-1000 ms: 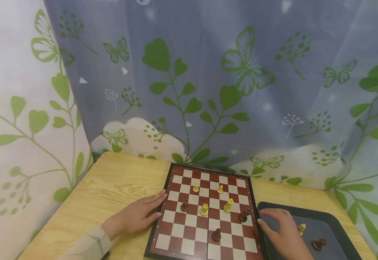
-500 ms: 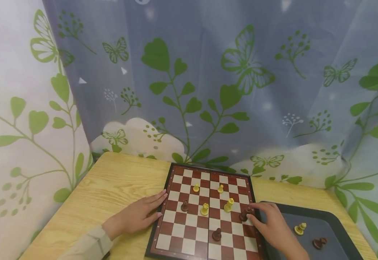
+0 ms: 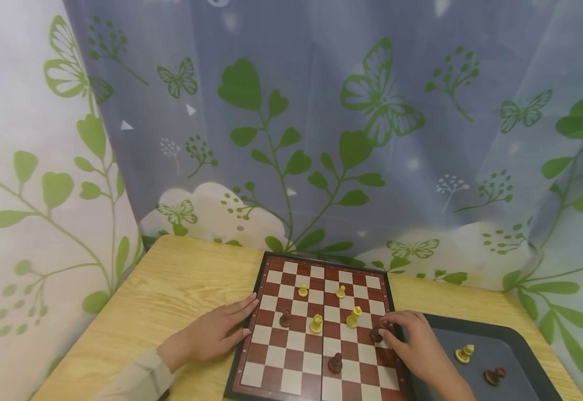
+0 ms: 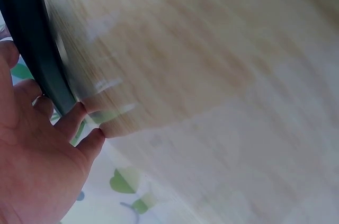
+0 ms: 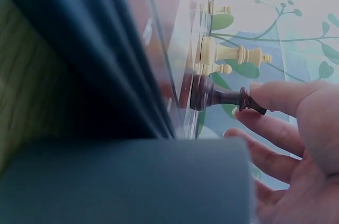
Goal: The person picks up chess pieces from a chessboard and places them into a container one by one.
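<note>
A checkered chessboard (image 3: 291, 348) lies on the table with several chess pieces standing on it. My left hand (image 3: 208, 334) rests against the board's left edge with its fingers extended; in the left wrist view, the fingers touch the dark border (image 4: 39, 38). At the right side of the board, my right hand (image 3: 419, 345) pinches the top of a dark brown chess piece (image 5: 217, 96) between thumb and index finger. The piece stands upright, its base on the board or very close to it. A yellow king (image 3: 354, 317) stands to its left, and a dark piece (image 3: 335, 363) nearer the front.
A dark tray (image 3: 481, 322) sits right of the board, holding a yellow piece (image 3: 464, 353) and a dark piece (image 3: 494, 376), both lying down. The wooden table (image 3: 186, 267) meets a patterned curtain (image 3: 291, 139) behind. More pieces stand mid-board, including a yellow rook-like one (image 3: 316, 323).
My right hand has moved left from over the tray's edge to the dark brown chess piece and taken hold of its top. The left hand has stayed in place.
</note>
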`<state>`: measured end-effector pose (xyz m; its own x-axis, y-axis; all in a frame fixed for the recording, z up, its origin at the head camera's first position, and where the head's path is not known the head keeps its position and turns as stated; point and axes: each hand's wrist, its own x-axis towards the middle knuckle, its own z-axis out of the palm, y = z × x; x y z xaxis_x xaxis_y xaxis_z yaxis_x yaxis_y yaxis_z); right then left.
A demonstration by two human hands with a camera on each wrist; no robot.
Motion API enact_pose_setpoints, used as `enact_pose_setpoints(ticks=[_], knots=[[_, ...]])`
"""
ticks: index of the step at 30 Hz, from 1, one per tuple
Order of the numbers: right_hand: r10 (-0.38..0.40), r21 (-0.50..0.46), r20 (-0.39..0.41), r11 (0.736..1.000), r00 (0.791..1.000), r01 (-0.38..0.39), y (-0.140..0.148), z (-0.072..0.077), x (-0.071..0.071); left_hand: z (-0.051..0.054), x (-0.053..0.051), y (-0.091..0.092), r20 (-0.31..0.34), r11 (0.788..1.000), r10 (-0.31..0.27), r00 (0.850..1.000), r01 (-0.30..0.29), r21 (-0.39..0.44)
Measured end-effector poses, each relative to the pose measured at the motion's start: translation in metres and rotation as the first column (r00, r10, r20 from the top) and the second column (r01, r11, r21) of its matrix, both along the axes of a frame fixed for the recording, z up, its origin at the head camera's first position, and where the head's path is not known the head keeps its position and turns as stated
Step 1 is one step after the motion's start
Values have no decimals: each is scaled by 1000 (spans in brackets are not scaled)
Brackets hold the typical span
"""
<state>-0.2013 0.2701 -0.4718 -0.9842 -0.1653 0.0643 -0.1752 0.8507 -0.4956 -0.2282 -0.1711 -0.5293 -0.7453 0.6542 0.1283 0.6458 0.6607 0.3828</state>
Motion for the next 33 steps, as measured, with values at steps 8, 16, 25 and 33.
enact_pose_setpoints(ticks=[8,16,25,33], knots=[[-16,-12,-23,1000,1000,16,-2,1,2,-1,1,-2,-9,1000,-12,1000,13,12],[-14,-20,-28,1000,999,14,-3,1,1,-1,1,-2,-22,1000,-13,1000,13,15],[-11,-11,-38,1000,999,11,-4,3,2,0,1,-2,-26,1000,-16,1000,16,15],[-7,-1,-54,1000,999,7,-5,5,5,-1,0,-4,-7,1000,-1,1000,1,9]])
